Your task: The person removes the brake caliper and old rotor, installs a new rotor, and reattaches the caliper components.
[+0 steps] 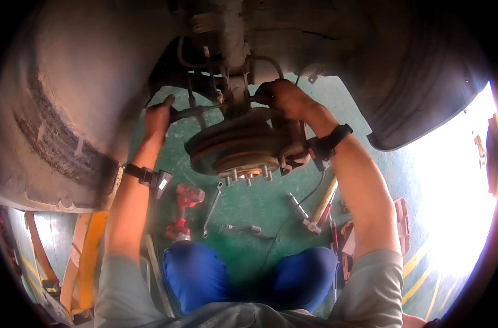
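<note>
My left hand (157,119) is closed round the end of a long dark bar-shaped tool (197,111), thumb up. That tool reaches across to the lower end of the suspension strut (238,90). On the strut's other side, my right hand (284,98) has its fingers curled at a short dark piece, which they largely cover; I cannot make out its kind. Just below both hands sits the rusty brake disc (232,142), with its hub and wheel studs (249,175) facing me. The brake caliper (295,156) is at the disc's right side.
On the green floor lie a red impact wrench (183,210), a ring spanner (212,209), a ratchet (249,229), a hammer (323,208) and a red tool case (402,224). Fender liner (424,93) curves round the hands. A yellow stand (91,259) is at left.
</note>
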The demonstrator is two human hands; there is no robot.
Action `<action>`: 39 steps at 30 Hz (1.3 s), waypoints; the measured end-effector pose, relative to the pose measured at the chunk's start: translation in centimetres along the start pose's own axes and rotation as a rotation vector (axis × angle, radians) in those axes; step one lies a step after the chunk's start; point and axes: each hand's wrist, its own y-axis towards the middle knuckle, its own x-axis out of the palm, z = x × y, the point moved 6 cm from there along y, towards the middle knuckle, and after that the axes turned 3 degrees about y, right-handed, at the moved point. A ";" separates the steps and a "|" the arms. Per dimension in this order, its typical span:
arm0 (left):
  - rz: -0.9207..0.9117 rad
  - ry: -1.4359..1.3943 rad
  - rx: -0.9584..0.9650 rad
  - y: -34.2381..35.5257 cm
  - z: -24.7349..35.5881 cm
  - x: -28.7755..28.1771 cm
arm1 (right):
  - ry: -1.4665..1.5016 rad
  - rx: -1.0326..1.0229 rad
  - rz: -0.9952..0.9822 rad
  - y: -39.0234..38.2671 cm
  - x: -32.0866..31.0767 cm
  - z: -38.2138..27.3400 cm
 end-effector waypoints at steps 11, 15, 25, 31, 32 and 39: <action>-0.070 0.014 -0.159 0.9 -0.8 0.8 | 0.160 -0.053 0.083 0.7 0.6 0.2; 0.013 -0.022 0.044 -2.6 1.5 0.6 | -0.322 -0.428 0.111 -0.6 2.1 1.2; -0.110 0.079 -0.079 -3.5 1.0 0.7 | -0.397 -0.039 -0.171 0.3 -2.0 -0.2; -0.220 0.030 -0.210 -4.3 -1.3 0.6 | -0.438 0.009 -0.294 1.2 -0.9 -1.7; -0.219 0.032 -0.210 -4.6 -1.1 0.8 | -0.442 -0.003 -0.267 0.9 -1.3 -1.3; -0.182 0.218 -0.096 -3.3 0.1 1.4 | -0.661 -0.136 -0.209 1.3 -1.3 -0.4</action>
